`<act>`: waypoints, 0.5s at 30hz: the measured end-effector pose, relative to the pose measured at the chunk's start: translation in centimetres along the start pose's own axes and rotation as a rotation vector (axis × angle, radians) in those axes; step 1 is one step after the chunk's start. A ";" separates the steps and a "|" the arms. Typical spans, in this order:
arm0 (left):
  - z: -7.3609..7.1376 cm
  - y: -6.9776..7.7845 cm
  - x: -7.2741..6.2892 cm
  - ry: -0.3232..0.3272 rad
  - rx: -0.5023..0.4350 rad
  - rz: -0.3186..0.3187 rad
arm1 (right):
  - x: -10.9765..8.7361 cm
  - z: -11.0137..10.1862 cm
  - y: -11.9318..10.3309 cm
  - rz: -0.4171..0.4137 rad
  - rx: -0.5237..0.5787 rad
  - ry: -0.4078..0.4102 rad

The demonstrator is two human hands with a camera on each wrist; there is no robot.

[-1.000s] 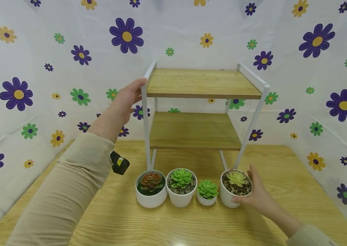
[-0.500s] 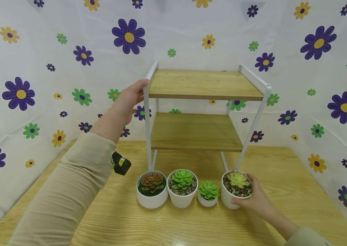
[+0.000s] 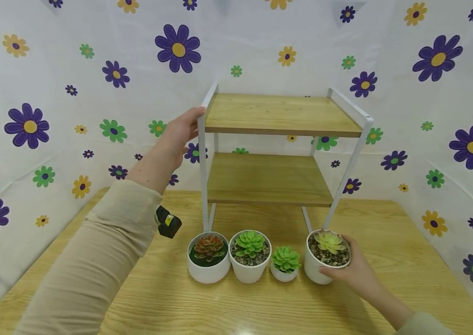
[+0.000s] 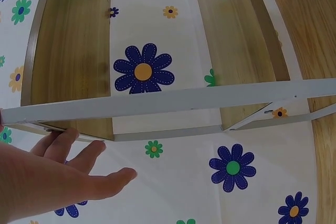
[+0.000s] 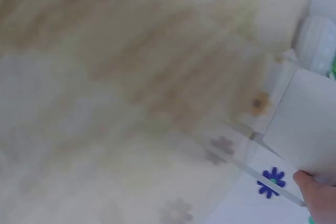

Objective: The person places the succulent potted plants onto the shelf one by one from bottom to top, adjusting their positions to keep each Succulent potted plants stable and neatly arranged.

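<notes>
In the head view my left hand (image 3: 179, 137) rests its fingertips on the top left corner of a two-tier shelf (image 3: 278, 116) with wooden boards and a white frame. In the left wrist view its thumb (image 4: 123, 178) stays apart from the frame. My right hand (image 3: 358, 270) grips a white pot (image 3: 317, 270) with a pale yellow-green succulent (image 3: 329, 242), thumb at the front and fingers round the right side. Left of it in a row stand a small bright green succulent (image 3: 285, 258), a green succulent in gravel (image 3: 250, 243) and a reddish succulent (image 3: 209, 247), each in a white pot.
The shelf stands on a wooden table (image 3: 391, 242), its front legs reaching down just behind the pots. Flowered white cloth (image 3: 236, 42) covers the back and sides. A small black device (image 3: 168, 224) shows beside my left sleeve. The right wrist view is mostly blurred.
My right fingers have come in round the pot's rim, and the pot has shifted slightly right, away from the small green succulent. My left hand stays on the shelf corner.
</notes>
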State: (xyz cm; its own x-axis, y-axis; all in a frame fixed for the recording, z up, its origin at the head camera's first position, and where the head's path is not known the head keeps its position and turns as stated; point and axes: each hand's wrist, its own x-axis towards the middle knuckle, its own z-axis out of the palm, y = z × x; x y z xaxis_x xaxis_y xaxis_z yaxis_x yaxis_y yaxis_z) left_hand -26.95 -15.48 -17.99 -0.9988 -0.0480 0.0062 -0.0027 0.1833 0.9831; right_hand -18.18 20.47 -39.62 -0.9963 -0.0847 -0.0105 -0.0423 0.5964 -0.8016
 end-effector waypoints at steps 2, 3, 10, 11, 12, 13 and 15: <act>0.0 0.0 -0.1 0.007 0.003 0.004 | -0.1 -0.4 -0.4 -0.020 0.002 0.006; 0.0 0.0 -0.1 0.009 0.004 0.007 | -0.1 -0.5 -0.7 -0.032 -0.001 0.008; 0.1 -0.1 0.0 0.013 0.029 0.023 | -0.5 -2.1 -3.9 -0.101 0.027 0.020; 0.1 -0.1 0.0 0.013 0.030 0.022 | -0.5 -2.4 -4.5 -0.111 0.033 0.019; 0.1 -0.2 0.0 0.013 0.031 0.020 | -0.5 -2.7 -5.2 -0.111 0.022 0.018; 0.1 -0.2 0.0 0.014 0.031 0.020 | -0.4 -2.9 -5.9 -0.112 0.019 0.018; 0.3 -0.3 0.0 0.017 0.033 0.019 | -0.2 -3.4 -7.4 -0.125 0.019 0.021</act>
State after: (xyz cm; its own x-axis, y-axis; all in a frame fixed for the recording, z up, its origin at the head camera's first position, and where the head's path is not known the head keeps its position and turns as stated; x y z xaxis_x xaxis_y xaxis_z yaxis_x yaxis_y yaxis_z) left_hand -26.99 -15.27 -18.29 -0.9977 -0.0611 0.0281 0.0142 0.2167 0.9761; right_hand -17.96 18.76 -31.63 -0.9846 -0.1411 0.1027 -0.1654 0.5670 -0.8069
